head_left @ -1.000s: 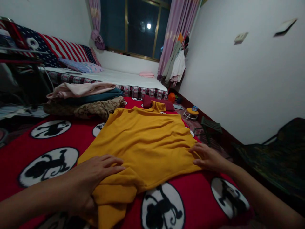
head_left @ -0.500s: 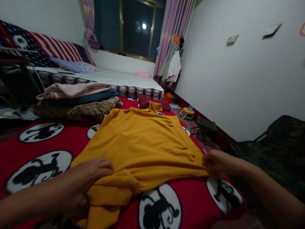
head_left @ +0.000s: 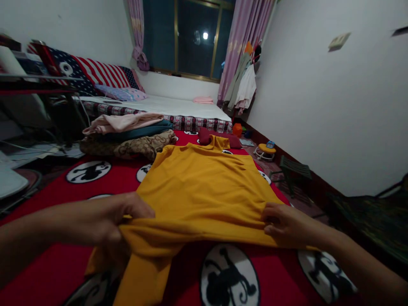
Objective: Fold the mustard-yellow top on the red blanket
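Note:
A mustard-yellow shirt [head_left: 204, 187] lies spread on a red blanket [head_left: 57, 263] printed with white circles, its collar pointing away from me. My left hand [head_left: 111, 219] pinches the near hem at the left and holds it lifted off the blanket. At the right end of the same hem, my right hand [head_left: 283, 223] grips the cloth. The hem hangs taut between both hands. A yellow sleeve droops below my left hand toward the bottom edge.
A pile of folded clothes [head_left: 127, 136] sits at the far left of the blanket, with a dark red cloth [head_left: 219, 138] behind the collar. Beyond are a mattress [head_left: 159, 106], a window and clothes hanging [head_left: 244, 85] by the curtain. A small stool [head_left: 293, 168] stands at the right.
Both hands went from lying flat on the shirt to gripping its near hem. The hem has risen off the blanket and moved toward me.

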{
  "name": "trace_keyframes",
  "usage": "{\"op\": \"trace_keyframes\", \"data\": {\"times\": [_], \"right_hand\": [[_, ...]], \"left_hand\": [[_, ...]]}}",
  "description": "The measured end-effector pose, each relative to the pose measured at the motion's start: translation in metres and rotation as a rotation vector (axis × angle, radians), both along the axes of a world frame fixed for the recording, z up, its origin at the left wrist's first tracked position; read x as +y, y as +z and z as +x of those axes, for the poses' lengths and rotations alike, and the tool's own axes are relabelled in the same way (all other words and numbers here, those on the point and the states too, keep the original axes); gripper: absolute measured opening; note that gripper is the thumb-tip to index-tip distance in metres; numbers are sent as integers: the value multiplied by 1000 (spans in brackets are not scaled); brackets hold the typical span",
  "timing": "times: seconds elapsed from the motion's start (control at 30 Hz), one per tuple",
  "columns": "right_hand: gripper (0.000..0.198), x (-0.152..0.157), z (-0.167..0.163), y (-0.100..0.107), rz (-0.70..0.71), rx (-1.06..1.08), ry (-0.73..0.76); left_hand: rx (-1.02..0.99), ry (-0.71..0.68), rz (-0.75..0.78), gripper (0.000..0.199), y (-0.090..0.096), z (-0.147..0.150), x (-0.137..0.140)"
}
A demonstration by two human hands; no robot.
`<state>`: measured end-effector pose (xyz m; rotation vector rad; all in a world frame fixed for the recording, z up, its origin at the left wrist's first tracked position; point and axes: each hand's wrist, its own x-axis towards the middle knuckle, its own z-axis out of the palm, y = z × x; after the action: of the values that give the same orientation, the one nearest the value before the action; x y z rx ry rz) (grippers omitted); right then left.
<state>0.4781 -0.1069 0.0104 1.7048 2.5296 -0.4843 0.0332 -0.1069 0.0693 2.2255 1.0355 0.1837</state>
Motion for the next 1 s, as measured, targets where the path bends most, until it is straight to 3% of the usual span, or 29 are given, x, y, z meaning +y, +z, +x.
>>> {"op": "trace_keyframes", "data": {"times": [0.07, 0.13, 0.2, 0.3, 0.37, 0.47, 0.57, 0.7, 0.8, 0.93, 1.0], "right_hand": [[12, 4, -1, -3, 7, -10, -16], [17, 9, -2, -7, 18, 0, -20], [23, 12, -3, -9, 34, 47, -38], [34, 10, 2, -11, 79, 134, -118], [39, 5, 12, -13, 94, 163, -148], [41, -6, 31, -20, 91, 192, -109], [48, -12, 41, -27, 112, 227, -84], [43, -9, 26, -28, 173, 259, -75], [41, -5, 3, -23, 195, 228, -26], [42, -5, -10, -25, 165, 141, 24], [47, -6, -7, -30, 158, 125, 27]], "left_hand": [[-267, 49, -297, 27, 12, 9, 29], [-584, 316, -194, 41, 19, 26, 68], [-755, 549, 33, 51, 20, 41, 109], [-759, 737, 181, 70, 3, 44, 149], [-643, 770, 188, 70, -20, 32, 154], [-411, 657, 204, 69, -57, 6, 135], [-220, 480, 351, 63, -75, -10, 100], [50, 215, 498, 65, -63, 4, 56], [257, 70, 507, 70, -54, 26, 35], [447, 52, 379, 21, -57, 42, 30], [438, 26, 298, 16, -52, 44, 39]]}}
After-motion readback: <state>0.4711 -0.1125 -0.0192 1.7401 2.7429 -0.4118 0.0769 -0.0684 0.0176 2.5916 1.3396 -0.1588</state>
